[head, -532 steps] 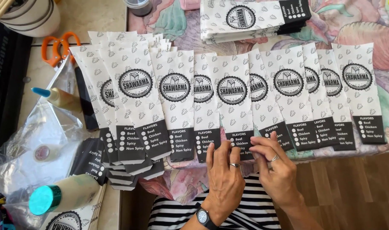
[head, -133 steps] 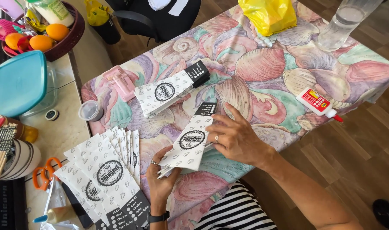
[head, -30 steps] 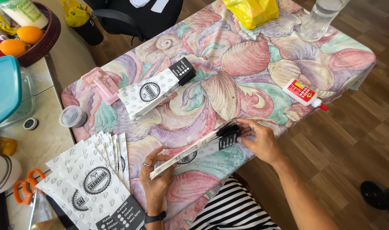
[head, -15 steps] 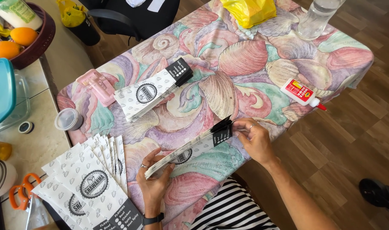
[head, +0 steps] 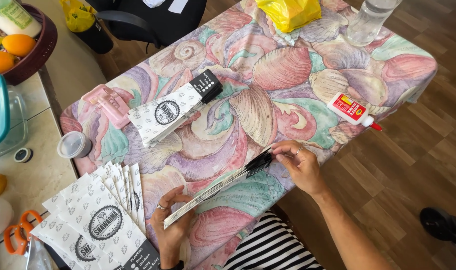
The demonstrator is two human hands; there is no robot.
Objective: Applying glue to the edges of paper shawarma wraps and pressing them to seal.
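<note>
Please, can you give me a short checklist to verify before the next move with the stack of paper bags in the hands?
1. Left hand holds the near end of the edge-on stack of white printed paper bags: ok.
2. Right hand pinches the black end: ok.
3. Bag edges aligned: cannot tell.
4. Shell-patterned tablecloth bare under the stack: ok.
5. White glue bottle with red cap apart from the stack: ok.

The left hand [head: 170,220] is curling upward, fingers pinching shut. The right hand [head: 300,165] is reaching in palm-down, its fingertips [head: 278,149] pinching together.
</note>
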